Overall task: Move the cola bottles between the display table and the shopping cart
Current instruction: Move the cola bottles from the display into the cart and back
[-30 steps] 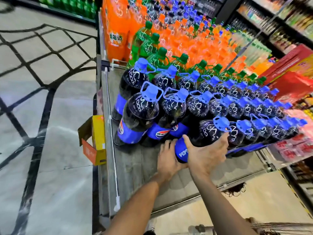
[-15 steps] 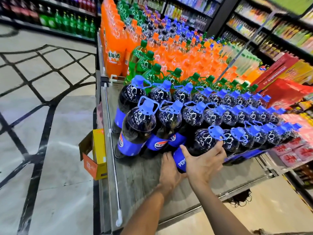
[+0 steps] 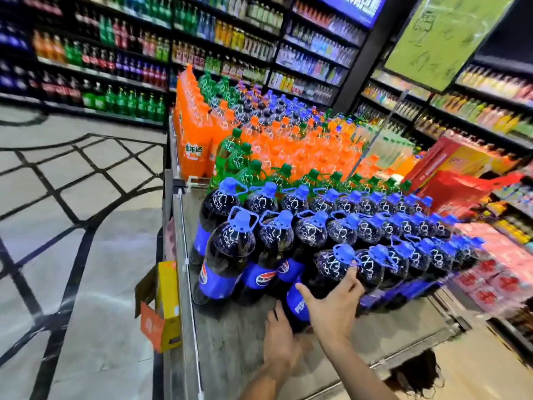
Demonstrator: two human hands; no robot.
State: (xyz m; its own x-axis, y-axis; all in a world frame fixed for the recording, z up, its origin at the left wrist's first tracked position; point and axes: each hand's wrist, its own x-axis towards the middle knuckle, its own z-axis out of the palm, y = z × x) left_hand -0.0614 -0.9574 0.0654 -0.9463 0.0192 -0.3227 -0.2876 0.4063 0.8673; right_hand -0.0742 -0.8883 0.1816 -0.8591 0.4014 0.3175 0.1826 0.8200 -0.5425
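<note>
Several large cola bottles (image 3: 230, 255) with blue labels and blue carry-handle caps stand in rows on the grey display table (image 3: 230, 342). The front-row cola bottle (image 3: 331, 269) stands nearest me at the row's left end. My right hand (image 3: 331, 307) wraps round its body, thumb over the blue label and fingers reaching up its shoulder. My left hand (image 3: 281, 339) holds the same bottle low down at its base. The shopping cart is out of view.
Green-capped and orange soda bottles (image 3: 274, 140) fill the table behind the cola. A yellow and orange carton (image 3: 164, 307) hangs at the table's left edge. Red boxes (image 3: 461, 174) stand at the right. Drink shelves (image 3: 115, 67) line the back, with tiled floor (image 3: 72, 226) on the left.
The camera has tilted upward, bringing the back shelves into view. Both hands stay on the same front bottle; my right hand's fingers have slid a little higher up its shoulder.
</note>
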